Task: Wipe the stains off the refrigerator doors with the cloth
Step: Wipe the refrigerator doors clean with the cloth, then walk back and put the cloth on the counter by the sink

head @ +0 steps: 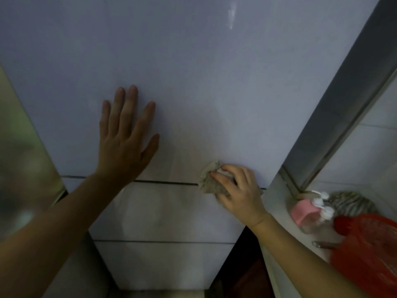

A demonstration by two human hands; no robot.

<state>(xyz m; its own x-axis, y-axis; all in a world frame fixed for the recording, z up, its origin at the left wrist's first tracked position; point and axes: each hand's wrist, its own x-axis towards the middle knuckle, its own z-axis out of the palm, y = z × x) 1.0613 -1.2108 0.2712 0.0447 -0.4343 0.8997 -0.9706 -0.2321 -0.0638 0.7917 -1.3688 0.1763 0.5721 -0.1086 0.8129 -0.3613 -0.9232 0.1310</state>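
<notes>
A tall pale refrigerator fills the view, its large upper door (193, 82) above a narrower middle door (167, 214) and a lower door (163, 263), split by dark horizontal gaps. My left hand (124, 138) lies flat on the upper door with its fingers spread and holds nothing. My right hand (238, 190) presses a crumpled grey cloth (209, 180) against the gap between the upper and middle doors, near the right edge. Faint brownish smears show on the door around the cloth.
To the right, a white counter (277, 203) carries a pink soap bottle (304, 211), a clear pump bottle (315, 222), a striped rag (350, 203) and a red mesh basket (369, 252). A metal frame (343, 93) runs diagonally along a tiled wall. A greenish panel (19, 158) stands at left.
</notes>
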